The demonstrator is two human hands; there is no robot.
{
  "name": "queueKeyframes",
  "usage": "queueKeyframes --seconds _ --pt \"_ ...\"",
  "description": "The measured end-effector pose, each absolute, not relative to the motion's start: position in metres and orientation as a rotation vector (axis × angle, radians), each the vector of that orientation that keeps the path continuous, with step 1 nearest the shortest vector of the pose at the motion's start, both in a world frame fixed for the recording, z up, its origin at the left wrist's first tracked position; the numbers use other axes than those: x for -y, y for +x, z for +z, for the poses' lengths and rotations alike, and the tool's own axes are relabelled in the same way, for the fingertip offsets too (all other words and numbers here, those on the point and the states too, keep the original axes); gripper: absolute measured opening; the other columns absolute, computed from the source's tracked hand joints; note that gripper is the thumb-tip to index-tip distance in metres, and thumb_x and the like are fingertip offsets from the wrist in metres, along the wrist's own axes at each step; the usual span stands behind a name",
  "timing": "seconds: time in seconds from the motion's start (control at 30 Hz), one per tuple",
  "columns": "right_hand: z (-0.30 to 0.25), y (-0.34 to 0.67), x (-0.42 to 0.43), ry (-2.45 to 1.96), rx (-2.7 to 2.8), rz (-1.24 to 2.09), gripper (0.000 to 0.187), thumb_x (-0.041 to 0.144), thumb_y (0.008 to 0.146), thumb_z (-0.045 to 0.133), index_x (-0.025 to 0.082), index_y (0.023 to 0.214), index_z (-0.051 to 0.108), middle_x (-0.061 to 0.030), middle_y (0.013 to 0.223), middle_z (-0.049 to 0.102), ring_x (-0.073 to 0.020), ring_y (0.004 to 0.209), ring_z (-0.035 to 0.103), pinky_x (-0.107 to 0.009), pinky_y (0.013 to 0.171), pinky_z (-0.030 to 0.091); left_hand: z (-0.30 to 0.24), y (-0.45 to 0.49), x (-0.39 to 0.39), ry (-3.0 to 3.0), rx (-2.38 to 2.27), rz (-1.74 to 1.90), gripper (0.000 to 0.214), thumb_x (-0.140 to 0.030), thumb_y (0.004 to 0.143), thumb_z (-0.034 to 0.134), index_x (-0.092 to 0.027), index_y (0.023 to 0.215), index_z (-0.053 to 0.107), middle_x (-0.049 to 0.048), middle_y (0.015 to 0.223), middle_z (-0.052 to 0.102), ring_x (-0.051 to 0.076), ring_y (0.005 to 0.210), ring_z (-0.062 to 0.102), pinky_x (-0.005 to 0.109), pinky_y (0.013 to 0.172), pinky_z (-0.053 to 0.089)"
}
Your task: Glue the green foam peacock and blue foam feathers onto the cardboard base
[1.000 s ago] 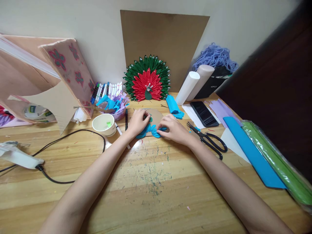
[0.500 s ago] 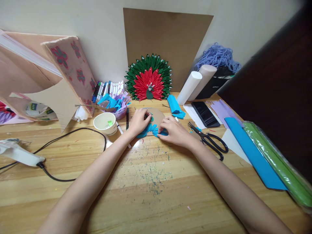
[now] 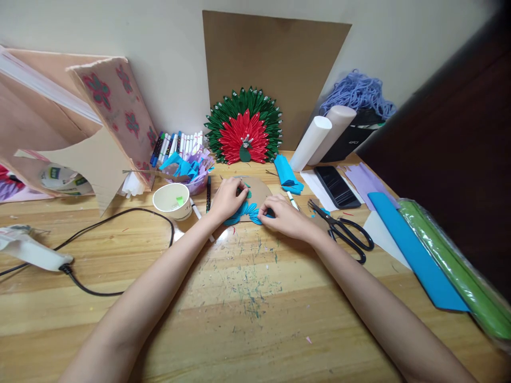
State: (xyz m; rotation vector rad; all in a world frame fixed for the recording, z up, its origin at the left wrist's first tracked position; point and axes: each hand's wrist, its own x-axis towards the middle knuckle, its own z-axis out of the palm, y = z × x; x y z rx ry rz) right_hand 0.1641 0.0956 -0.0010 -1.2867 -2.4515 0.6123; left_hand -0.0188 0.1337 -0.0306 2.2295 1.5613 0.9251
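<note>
A round brown cardboard disc (image 3: 260,189) lies on the wooden table (image 3: 247,298) with several blue folded paper petals (image 3: 244,211) stuck along its near edge. My left hand (image 3: 227,198) rests on the disc's left side, fingers curled and pressing down on it. My right hand (image 3: 284,215) is at the disc's near right edge, its fingers pinched on a blue petal. A finished red and green paper peacock fan (image 3: 244,127) leans against a cardboard sheet (image 3: 275,64) at the back.
Black scissors (image 3: 343,231) lie right of my right hand, beside a phone (image 3: 334,186) and blue (image 3: 415,250) and green paper rolls (image 3: 459,271). A paper cup (image 3: 172,201), a black pen (image 3: 208,194), markers (image 3: 175,146) and a bowl of paper bits (image 3: 187,173) sit left. A glue gun (image 3: 32,252) with its cord lies far left.
Both hands stay on the disc; my right hand has shifted slightly lower along the blue petals. The view has drifted a little.
</note>
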Motion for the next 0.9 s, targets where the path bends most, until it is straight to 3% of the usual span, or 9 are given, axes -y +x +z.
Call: queueKeyframes --seconds 0.9 --pt "0.0041 0.1550 -0.0900 -1.436 2.444 0.471 0.010 0.014 0.074 0.052 0.019 0.065 0.052 -0.0054 0.074 0.058 -0.0213 0.082 0.051 -0.032 0.072 0.040 -0.0326 -0.0182 -0.1333 2.225 -1.566 0.898 0.008 -0.022 0.082 0.052 -0.019 0.075 0.054 0.0047 0.087 0.062 0.020 0.086 0.052 0.034 0.079 0.041"
